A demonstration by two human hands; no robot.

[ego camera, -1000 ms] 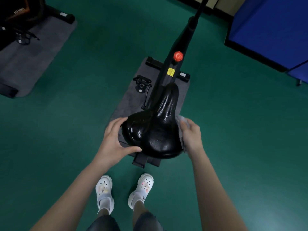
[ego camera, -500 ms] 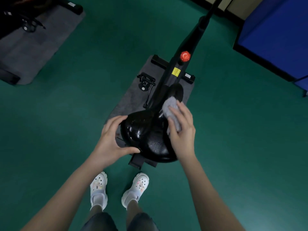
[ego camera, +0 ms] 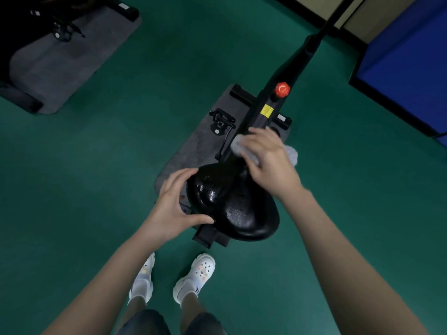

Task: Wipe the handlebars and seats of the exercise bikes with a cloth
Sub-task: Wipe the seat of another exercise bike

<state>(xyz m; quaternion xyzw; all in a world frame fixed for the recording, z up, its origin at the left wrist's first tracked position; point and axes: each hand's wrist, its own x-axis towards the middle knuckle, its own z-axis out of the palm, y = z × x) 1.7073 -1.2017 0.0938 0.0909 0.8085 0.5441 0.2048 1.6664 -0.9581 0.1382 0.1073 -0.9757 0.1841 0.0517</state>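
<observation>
Both hands were on the bike seat (ego camera: 232, 209) when I looked. My right hand (ego camera: 268, 160) had the grey cloth (ego camera: 291, 153) pressed under its fingers (ego camera: 249, 143) at the narrow nose end of the saddle, close by the black frame post (ego camera: 285, 83); a fluffy bit of cloth stuck out on the far side of the hand. Those fingers were spread fairly flat over the cloth, not balled up around it. My left hand (ego camera: 174, 206) gripped the wide rear edge of the seat, thumb along the near rim and fingers curled over the left side.

Bike sat on a grey mat (ego camera: 193, 151) on green floor (ego camera: 121, 141), with a red knob (ego camera: 282, 88) and yellow sticker (ego camera: 266, 110) on the post. Another mat (ego camera: 65, 59) with a second bike's base was up at top left, a blue pad (ego camera: 408, 59) at top right.

Both forearms reached in from the bottom, the right one crossing over the saddle. White clogs (ego camera: 196, 276) were right below.
</observation>
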